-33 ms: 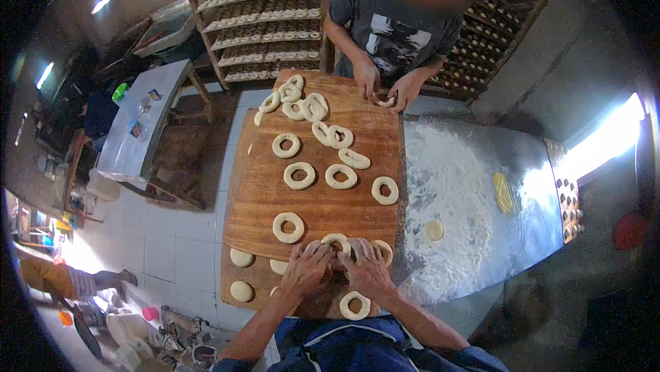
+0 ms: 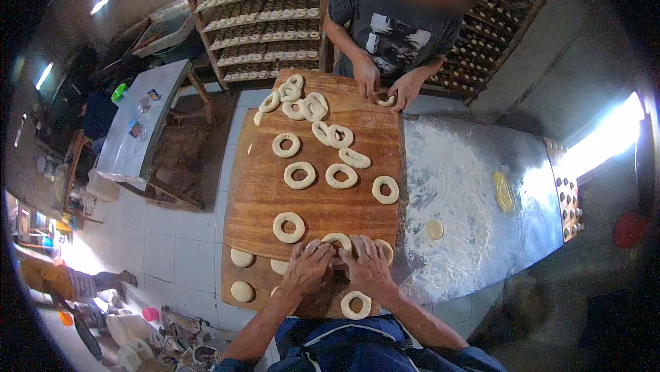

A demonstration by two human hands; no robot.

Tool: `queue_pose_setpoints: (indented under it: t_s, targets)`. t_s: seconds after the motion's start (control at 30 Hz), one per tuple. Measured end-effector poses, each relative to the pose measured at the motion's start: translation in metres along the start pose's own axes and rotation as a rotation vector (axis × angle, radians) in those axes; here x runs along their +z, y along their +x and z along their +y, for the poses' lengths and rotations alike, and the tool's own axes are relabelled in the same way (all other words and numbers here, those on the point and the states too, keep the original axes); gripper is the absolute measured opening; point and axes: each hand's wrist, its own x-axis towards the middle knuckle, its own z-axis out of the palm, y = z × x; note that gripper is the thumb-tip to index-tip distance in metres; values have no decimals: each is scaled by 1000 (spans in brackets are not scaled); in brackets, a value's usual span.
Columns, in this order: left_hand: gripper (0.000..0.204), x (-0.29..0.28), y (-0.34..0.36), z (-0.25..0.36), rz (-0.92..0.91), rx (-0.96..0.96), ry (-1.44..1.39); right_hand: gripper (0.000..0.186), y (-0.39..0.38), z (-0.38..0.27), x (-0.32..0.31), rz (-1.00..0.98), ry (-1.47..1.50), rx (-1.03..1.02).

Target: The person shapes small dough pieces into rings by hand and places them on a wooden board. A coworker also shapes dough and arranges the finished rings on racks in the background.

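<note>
Our L hand [image 2: 309,267] & R hand [image 2: 367,267] are clamped on a dough ring [image 2: 337,237], lower ctr of frame; uneven pull cd tear it, we reckon, thinning one side.

Left hand [image 2: 309,268] and right hand [image 2: 369,267] grip a dough ring [image 2: 337,237] low on the wooden board [image 2: 256,212]! Across it, a co-worker's hands [image 2: 408,87] hold another ring [image 2: 387,102]; flour [image 2: 440,173] whitens the metal table [image 2: 529,217] alongside.
</note>
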Motion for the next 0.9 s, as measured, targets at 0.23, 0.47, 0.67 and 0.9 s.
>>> queue_pose_setpoints:
  t_s: [0.23, 0.47, 0.67, 0.9]
  targets:
    - [51, -20, -8, -46, 66, -300, -31, 38, 63, -26, -10, 65, 108, -163]
    - [44, -28, -24, -80, -5, -173, -48, 37, 79, -43, 34, -30, 50, -325]
    - [45, -32, -11, -48, 47, -194, 15, 50, 52, 13, -9, -52, 376, 35]
    - [38, 29, 153, -36, 232, -143, -20, 40, 74, 132, -27, 172, 10, 156]
